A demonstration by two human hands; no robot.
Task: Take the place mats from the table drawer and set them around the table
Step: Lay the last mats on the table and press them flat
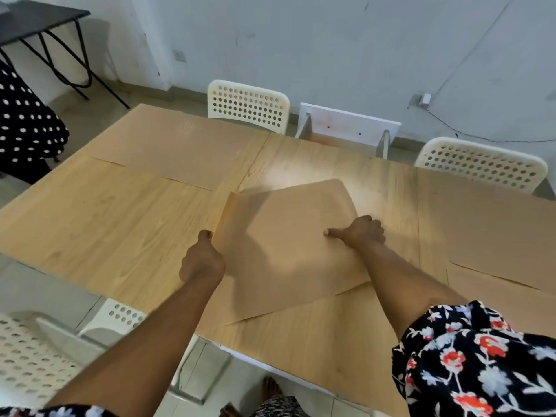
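Left hand (202, 260) pinches the mat (288, 251) edge, right hand (362, 233) presses it flat (askew) to square it at the worktop's (90, 224) near edge.

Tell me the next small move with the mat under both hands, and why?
Probably swing the mat square to the table's near edge; it lies skewed, left hand pinching its edge, right hand pressing on top.

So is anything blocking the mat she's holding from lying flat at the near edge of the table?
Nothing visible. The mat lies skewed on bare table, left hand gripping its edge, right hand pressing on top. The other mats lie apart.
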